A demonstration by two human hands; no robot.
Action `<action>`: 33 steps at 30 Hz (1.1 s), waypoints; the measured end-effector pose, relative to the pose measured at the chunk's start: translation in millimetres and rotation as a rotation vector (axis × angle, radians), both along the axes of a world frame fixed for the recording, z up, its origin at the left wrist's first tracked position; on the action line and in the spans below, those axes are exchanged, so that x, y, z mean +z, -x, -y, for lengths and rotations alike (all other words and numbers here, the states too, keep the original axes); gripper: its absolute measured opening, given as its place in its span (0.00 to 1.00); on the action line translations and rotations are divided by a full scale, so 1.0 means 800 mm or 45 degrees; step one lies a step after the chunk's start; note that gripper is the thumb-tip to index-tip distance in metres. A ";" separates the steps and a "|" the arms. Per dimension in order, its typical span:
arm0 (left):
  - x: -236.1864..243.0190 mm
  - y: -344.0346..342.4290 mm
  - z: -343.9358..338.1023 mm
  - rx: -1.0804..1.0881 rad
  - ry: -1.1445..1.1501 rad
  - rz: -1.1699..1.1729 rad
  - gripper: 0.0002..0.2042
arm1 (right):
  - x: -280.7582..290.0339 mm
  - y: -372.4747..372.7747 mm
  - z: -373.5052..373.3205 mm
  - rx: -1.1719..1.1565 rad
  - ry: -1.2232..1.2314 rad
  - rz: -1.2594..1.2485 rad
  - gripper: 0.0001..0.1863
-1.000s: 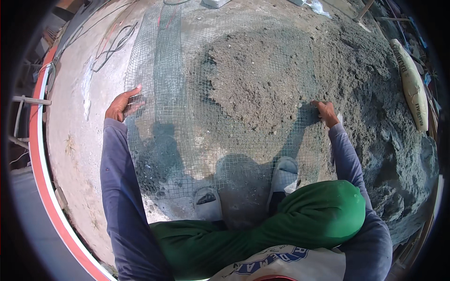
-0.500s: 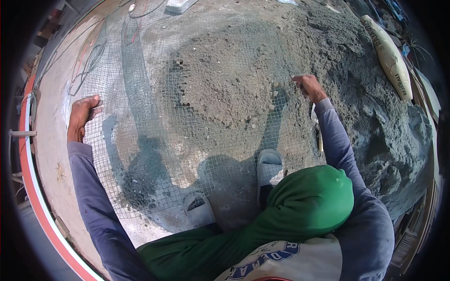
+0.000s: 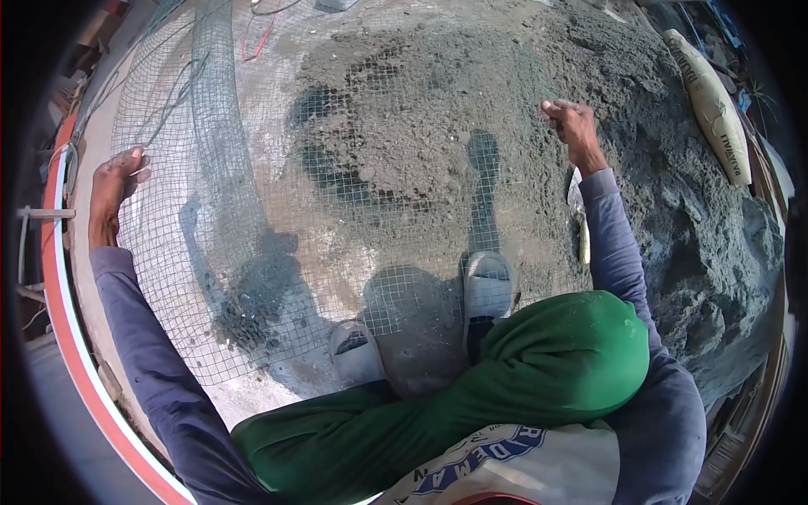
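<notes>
The wire mesh (image 3: 156,223) spreads between both hands, over the ground and in front of the person's sandals (image 3: 490,286). The left hand (image 3: 116,183) is at the left edge of the mesh, its thumb and fingers drawn narrow and holding that edge. The right hand (image 3: 574,133) is at the right edge of the mesh, its fingers curled close on it, though the thin wires there are hard to make out against the sand. Loose sand (image 3: 404,135) lies across the middle of the mesh. Dark gravel (image 3: 248,311) shows through the mesh's near left part. Right of the mesh rise a large sand heap (image 3: 715,252) and, farther out, a pale sack (image 3: 711,109).
</notes>
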State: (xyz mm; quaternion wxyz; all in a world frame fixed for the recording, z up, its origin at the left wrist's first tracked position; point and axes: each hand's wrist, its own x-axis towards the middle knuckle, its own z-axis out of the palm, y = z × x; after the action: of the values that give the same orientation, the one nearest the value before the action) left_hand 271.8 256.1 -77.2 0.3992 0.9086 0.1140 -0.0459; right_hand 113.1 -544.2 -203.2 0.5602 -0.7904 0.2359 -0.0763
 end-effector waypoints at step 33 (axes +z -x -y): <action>0.039 0.248 -0.361 0.384 -0.031 0.373 0.28 | 0.139 0.048 -0.314 0.495 -0.016 0.386 0.19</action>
State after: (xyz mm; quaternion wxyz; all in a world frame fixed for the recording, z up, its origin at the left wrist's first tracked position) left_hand 73.2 545.1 -46.2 0.4029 0.8829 0.1898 0.1485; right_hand 75.0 -292.7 -91.7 0.5984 -0.7968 -0.0070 -0.0831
